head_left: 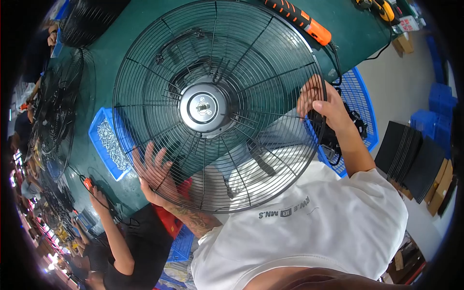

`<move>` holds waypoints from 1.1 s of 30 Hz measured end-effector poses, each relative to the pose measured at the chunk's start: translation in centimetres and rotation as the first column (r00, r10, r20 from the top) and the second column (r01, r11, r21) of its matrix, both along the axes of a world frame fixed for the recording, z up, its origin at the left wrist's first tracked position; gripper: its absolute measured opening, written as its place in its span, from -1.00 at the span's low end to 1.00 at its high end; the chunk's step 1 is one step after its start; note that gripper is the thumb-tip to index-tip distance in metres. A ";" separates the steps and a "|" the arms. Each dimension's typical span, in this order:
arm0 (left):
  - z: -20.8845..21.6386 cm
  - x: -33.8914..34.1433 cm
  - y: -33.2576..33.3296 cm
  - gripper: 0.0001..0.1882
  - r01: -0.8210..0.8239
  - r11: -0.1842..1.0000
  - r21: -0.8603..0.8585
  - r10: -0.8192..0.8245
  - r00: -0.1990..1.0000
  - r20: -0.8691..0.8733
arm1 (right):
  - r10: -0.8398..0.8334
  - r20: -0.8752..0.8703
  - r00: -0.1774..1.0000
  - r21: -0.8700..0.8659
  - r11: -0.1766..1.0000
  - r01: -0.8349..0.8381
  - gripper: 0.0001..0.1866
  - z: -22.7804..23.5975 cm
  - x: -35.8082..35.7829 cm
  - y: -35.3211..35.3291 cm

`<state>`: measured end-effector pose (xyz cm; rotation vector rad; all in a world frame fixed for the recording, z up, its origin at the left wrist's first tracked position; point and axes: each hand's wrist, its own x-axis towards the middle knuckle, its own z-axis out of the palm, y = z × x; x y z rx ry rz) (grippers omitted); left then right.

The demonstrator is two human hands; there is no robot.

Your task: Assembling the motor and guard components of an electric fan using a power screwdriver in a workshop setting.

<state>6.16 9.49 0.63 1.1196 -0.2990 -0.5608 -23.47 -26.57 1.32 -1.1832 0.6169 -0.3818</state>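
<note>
A large round black wire fan guard (251, 46) is held tilted in front of my torso, over the table edge. At its centre sits a silver motor (204, 107) with a short shaft pointing up. My left hand (162, 182) grips the lower left rim, thumb at the outer edge, fingers spread behind the wires. On the right rim, my right hand (328, 104) clasps the guard with its thumb over the edge and its fingers seen through the wires. Below the guard, a dark bracket-like part shows only partly through the grille.
A blue tray (95, 129) of screws stands left on the green table (104, 82). An orange-black electric screwdriver (309, 26) lies at the far right. Beside my right arm is a blue basket (371, 121) with black parts. At left, a co-worker's hand (99, 199) holds an orange tool.
</note>
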 end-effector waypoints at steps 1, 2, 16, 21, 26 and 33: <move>0.1 0.0 0.1 -0.02 0.000 1.000 0.006 0.000 1.000 0.004 | 0.009 -0.009 1.000 -0.005 1.000 -0.009 -0.26 -0.1 0.0 -0.1; 0.2 0.0 0.1 -0.02 -0.001 1.000 0.018 0.001 1.000 -0.001 | 0.025 0.016 1.000 0.007 1.000 -0.025 -0.33 -0.1 0.0 -0.3; 0.1 0.2 0.7 -0.04 0.027 0.999 -0.045 -0.029 0.999 -0.046 | 0.006 0.017 1.000 -0.026 1.000 -0.006 -0.35 -0.7 -0.1 -0.5; 0.5 -0.4 0.2 -0.04 0.010 1.000 -0.021 -0.011 1.000 -0.028 | 0.003 -0.014 1.000 -0.019 1.000 -0.003 -0.32 -0.4 -0.2 -0.9; 1.3 -1.5 -0.1 0.02 -0.057 0.992 0.113 0.058 0.998 -0.010 | -0.024 -0.019 1.000 -0.029 0.999 0.023 -0.32 -0.4 0.1 -1.3; 1.6 -2.5 -0.2 0.05 -0.131 0.983 0.130 0.135 0.990 -0.029 | -0.028 0.001 1.000 -0.005 1.000 0.028 -0.29 -0.3 0.9 -1.5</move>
